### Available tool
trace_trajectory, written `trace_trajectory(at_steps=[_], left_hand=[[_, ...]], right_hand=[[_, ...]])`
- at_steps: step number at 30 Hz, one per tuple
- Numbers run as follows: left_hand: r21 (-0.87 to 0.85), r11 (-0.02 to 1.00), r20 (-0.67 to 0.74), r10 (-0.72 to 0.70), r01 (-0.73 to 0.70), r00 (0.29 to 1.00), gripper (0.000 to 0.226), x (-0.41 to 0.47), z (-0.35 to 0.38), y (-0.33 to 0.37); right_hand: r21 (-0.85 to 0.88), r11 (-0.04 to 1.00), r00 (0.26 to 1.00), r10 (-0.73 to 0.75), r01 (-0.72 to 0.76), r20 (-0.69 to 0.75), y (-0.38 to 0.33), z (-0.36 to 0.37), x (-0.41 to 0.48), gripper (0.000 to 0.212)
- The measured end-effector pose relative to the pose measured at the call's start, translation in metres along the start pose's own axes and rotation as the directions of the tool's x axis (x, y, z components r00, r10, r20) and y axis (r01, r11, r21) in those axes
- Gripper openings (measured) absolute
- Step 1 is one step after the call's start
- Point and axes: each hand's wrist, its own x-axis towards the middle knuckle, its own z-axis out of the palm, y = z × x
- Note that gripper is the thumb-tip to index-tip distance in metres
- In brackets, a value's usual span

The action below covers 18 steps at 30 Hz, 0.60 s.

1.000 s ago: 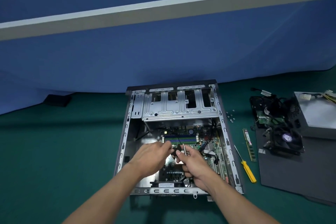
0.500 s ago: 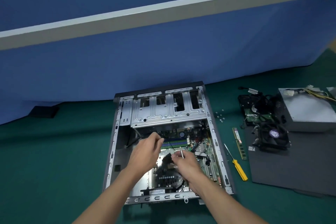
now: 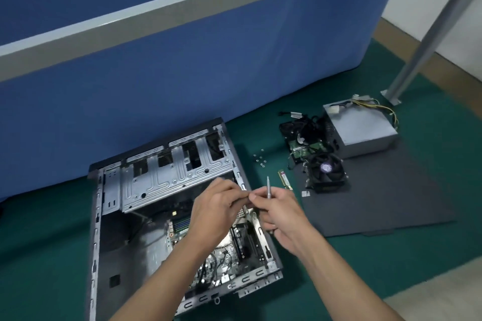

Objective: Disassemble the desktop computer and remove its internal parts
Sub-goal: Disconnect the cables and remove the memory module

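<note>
The open desktop case [image 3: 167, 182] lies flat on the green floor, with its motherboard [image 3: 242, 242] still inside. Both hands hover over the case's right edge. My right hand [image 3: 281, 214] grips a screwdriver [image 3: 268, 186] whose silver shaft points up. My left hand [image 3: 214, 208] has its fingertips pinched together against the right hand's fingers, on something too small to make out.
Right of the case lie several loose screws [image 3: 260, 159], a RAM stick [image 3: 284, 180], a cooler fan [image 3: 327, 172], a circuit board with cables [image 3: 302, 143] and the grey power supply [image 3: 362, 130], partly on a dark mat [image 3: 378, 203]. A metal post [image 3: 417, 60] stands at the far right.
Both hands lifted from the motherboard and moved to the case's right edge, fingertips still together. The view swung to the right and the case now sits lower left.
</note>
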Motion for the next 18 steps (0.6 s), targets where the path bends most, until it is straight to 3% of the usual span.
trace_trajectory(at_steps=[2,4,6,9,14,16,18], left_hand=[[0.04,0.999,0.075,-0.018,0.015,0.997,0.031,0.009,0.013,0.007],[0.143,0.985,0.208,-0.129,0.1,0.97,0.056,0.013,0.027,0.007],[0.225,0.963,0.329,-0.217,0.147,0.919,0.069,0.012,0.037,0.002],[0.227,0.959,0.431,-0.254,0.169,0.866,0.07,0.007,0.042,-0.004],[0.212,0.963,0.407,-0.24,0.165,0.881,0.069,0.008,0.041,-0.008],[0.193,0.965,0.411,-0.244,0.178,0.879,0.068,0.008,0.041,-0.008],[0.176,0.966,0.412,-0.245,0.187,0.878,0.068,0.008,0.041,-0.009]], right_hand=[[-0.027,0.999,0.997,-0.026,0.024,-0.07,0.001,-0.022,0.008,0.005],[-0.205,0.978,0.976,-0.085,0.043,-0.202,0.007,-0.044,0.02,0.01],[-0.479,0.878,0.936,-0.151,-0.022,-0.318,0.021,-0.062,0.031,0.014],[-0.679,0.727,0.944,-0.144,-0.103,-0.297,0.047,-0.072,0.048,0.015],[-0.813,0.567,0.963,-0.121,-0.131,-0.239,0.071,-0.067,0.065,0.014],[-0.805,0.578,0.968,-0.095,-0.137,-0.232,0.069,-0.066,0.07,0.007],[-0.765,0.631,0.97,-0.081,-0.128,-0.229,0.062,-0.07,0.074,0.014]])
